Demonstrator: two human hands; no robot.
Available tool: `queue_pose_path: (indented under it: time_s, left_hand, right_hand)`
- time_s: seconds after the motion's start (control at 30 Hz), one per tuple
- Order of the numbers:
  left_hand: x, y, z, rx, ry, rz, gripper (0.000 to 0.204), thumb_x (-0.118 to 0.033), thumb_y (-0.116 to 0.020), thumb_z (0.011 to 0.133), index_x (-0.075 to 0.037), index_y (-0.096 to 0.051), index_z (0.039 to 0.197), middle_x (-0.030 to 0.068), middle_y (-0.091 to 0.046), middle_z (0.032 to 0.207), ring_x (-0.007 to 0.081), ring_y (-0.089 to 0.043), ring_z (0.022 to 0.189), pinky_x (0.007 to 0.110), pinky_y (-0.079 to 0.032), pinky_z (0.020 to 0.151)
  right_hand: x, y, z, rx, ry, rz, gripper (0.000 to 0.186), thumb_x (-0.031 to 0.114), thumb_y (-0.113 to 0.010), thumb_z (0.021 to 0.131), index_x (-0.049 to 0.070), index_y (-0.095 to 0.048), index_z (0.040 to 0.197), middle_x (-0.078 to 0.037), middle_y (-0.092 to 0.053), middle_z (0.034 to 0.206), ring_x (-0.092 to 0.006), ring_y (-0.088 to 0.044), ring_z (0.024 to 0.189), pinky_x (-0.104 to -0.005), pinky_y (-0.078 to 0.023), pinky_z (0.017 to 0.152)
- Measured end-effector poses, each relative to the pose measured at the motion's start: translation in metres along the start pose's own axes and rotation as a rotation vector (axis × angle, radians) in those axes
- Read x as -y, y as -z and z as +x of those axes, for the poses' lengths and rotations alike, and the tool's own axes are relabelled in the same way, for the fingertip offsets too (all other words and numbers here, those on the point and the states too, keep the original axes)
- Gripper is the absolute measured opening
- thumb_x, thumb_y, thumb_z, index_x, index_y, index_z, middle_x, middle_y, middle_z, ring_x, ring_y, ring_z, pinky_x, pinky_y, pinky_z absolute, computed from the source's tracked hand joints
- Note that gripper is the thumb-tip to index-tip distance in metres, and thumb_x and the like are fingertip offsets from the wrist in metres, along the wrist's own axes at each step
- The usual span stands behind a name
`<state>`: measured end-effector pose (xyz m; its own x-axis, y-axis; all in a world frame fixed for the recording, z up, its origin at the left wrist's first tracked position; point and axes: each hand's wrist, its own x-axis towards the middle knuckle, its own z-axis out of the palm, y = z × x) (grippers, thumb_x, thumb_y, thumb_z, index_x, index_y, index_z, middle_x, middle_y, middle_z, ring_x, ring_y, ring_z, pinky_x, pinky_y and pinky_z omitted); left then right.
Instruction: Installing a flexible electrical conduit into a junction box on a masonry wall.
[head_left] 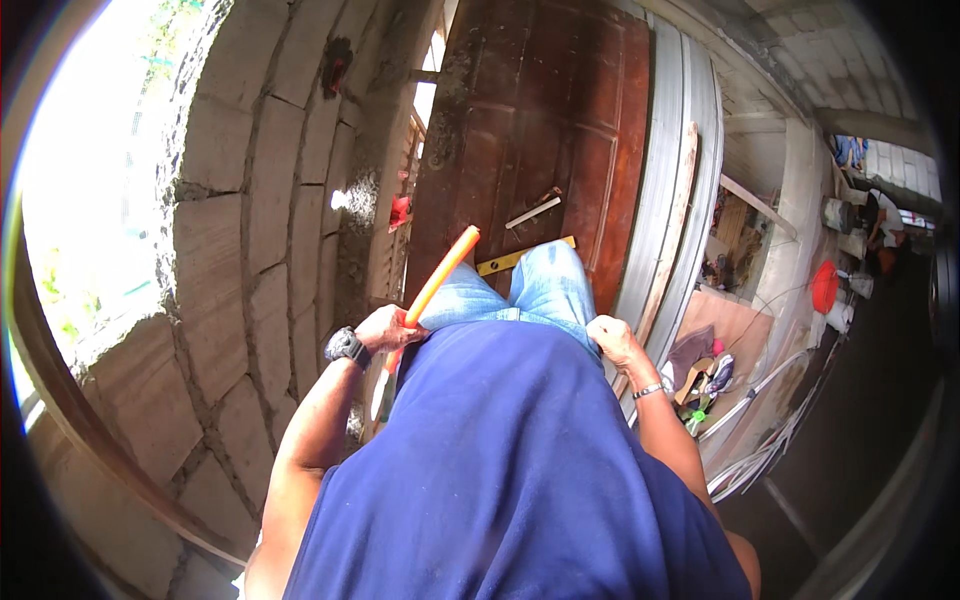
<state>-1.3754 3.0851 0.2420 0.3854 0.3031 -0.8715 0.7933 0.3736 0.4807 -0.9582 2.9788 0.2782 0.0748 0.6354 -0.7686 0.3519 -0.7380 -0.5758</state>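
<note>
My left hand (388, 330), with a dark watch at its wrist, is closed round a long orange stick-like tool (443, 275). The tool's upper end slants up and to the right; below my hand it ends in a pale, narrow piece, and its exact kind is unclear. My right hand (616, 343) is closed at the right hip of my blue jeans (552, 285), beside the shirt hem; what its fingers grip, if anything, is hidden. A yellow spirit level (500, 263) lies on the brown panelled door (510, 110), partly behind my knees.
A block wall (225, 240) with a bright opening stands at the left. A short white strip (533, 213) rests on the door. Long grey metal sheets (660, 170) and a wooden strip (680, 200) run along its right. Loose cables (765, 450) and a red object (824, 287) are farther right.
</note>
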Motion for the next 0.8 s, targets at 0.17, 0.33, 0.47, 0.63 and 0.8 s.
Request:
queue_pose_path:
  time_s: [0.17,0.33,0.47,0.63,0.8]
  left_hand:
    - [-0.006,0.01,0.004,-0.127,-0.022,0.011,0.026,-0.03,-0.069,0.076,-0.005,-0.067,0.077,0.0084,-0.06,0.059,0.0181,-0.057,0.054,0.034,-0.045,0.057]
    - [0.008,0.023,-0.019,-0.088,-0.354,-0.462,0.027,-0.029,-0.065,0.077,-0.001,-0.066,0.073,0.0051,-0.062,0.061,0.014,-0.058,0.058,0.03,-0.047,0.057]
    - [-0.019,0.017,-0.039,-0.171,-0.082,-0.496,0.03,-0.031,-0.07,0.075,0.0,-0.067,0.075,0.0062,-0.064,0.065,0.0129,-0.059,0.063,0.03,-0.046,0.06]
    - [-0.044,0.003,-0.018,-0.098,0.145,-0.695,0.028,-0.028,-0.074,0.069,-0.001,-0.068,0.073,0.0034,-0.061,0.062,0.0117,-0.053,0.06,0.03,-0.044,0.058]
    - [-0.08,-0.013,0.007,0.047,0.303,-0.95,0.029,-0.027,-0.074,0.067,-0.001,-0.068,0.077,0.0033,-0.062,0.066,0.0144,-0.052,0.061,0.031,-0.043,0.058]
  right_hand:
    - [0.054,0.035,-0.01,0.249,0.003,-0.035,0.018,0.017,-0.057,0.081,0.0,-0.063,0.078,0.001,-0.056,0.069,-0.0078,-0.049,0.067,-0.0242,-0.041,0.061]
    - [0.119,0.049,0.05,0.386,-0.032,-0.048,0.018,0.019,-0.061,0.082,0.001,-0.063,0.077,0.004,-0.055,0.07,-0.0065,-0.048,0.067,-0.0234,-0.04,0.06]
    - [0.143,0.042,0.136,0.546,0.004,-0.035,0.025,0.029,-0.068,0.082,0.004,-0.064,0.08,0.006,-0.054,0.075,-0.0057,-0.045,0.07,-0.024,-0.042,0.063]
    - [0.188,0.049,0.207,0.792,-0.013,-0.475,0.026,0.029,-0.064,0.085,0.002,-0.066,0.088,0.006,-0.058,0.077,-0.0057,-0.049,0.07,-0.0251,-0.045,0.064]
    - [0.204,0.076,0.277,1.035,-0.006,-0.653,0.029,0.028,-0.065,0.083,0.003,-0.067,0.098,0.003,-0.063,0.082,-0.0071,-0.053,0.074,-0.0265,-0.046,0.069]
